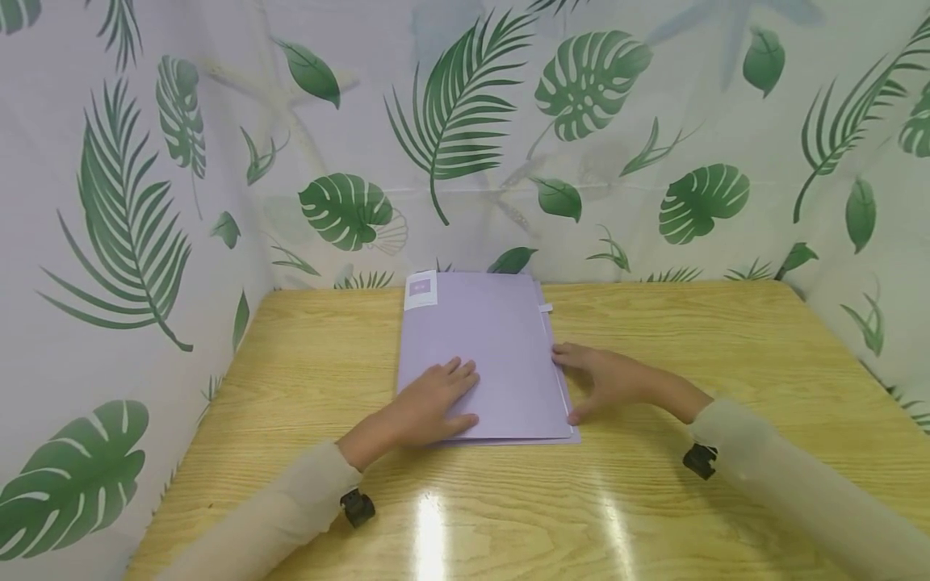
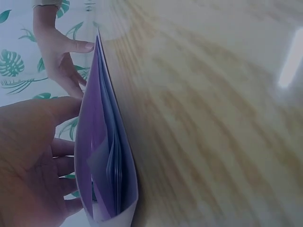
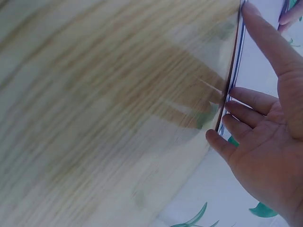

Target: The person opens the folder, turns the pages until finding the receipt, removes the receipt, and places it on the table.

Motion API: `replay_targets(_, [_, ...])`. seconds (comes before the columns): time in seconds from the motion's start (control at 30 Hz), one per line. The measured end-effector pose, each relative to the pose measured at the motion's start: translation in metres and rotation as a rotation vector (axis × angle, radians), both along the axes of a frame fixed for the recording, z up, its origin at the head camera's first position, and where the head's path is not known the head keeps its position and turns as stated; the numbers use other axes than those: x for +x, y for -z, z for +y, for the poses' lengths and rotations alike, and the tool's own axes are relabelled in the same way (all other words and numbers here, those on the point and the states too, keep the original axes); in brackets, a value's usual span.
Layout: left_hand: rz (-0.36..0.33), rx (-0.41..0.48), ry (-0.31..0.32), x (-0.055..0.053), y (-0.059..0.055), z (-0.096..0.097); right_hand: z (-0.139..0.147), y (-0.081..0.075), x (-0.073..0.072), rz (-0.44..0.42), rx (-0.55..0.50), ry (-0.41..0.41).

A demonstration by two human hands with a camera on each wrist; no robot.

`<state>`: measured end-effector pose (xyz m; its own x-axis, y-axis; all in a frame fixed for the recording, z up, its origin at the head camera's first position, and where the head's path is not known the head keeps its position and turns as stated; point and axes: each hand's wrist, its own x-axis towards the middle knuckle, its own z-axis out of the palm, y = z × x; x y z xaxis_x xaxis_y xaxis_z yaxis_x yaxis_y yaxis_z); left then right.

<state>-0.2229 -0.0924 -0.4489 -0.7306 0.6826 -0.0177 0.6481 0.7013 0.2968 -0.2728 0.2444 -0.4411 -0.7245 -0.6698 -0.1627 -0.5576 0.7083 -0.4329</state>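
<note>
Leaf-printed cloth [image 1: 617, 173] hangs behind; a wood-grained table [image 1: 523, 500] gleams.

White backdrop [image 1: 625, 190] with green leaves [image 1: 465, 109] behind glossy wooden table [image 1: 508, 500]

A lilac folder [image 1: 508, 347] lies with its cover down on a wood-grained table [image 1: 312, 347], its far end at the back edge. A white label [image 1: 421, 300] marks the far left corner and a small white tab [image 1: 546, 308] juts from the right side, while layered sheets [image 2: 116, 165] show inside the gaping near end.
</note>
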Motion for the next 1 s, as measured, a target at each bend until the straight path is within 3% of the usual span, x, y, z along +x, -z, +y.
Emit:
replay_targets(0.23, [0.002, -0.043, 0.026, 0.006, 0.001, 0.011, -0.003, -0.002, 0.005, 0.028, -0.003, -0.030])
replay_targets(0.6, [0.080, -0.135, 0.073, 0.011, 0.003, 0.025, -0.003, -0.003, 0.004, 0.001, 0.054, -0.017])
replay_targets(0.73, [0.117, -0.142, 0.085, 0.011, 0.007, 0.028, -0.005, -0.004, 0.004, 0.018, 0.074, -0.030])
replay_targets(1.0, [0.124, -0.129, 0.093, 0.012, 0.006, 0.034, -0.006, -0.005, 0.005, 0.006, 0.089, -0.018])
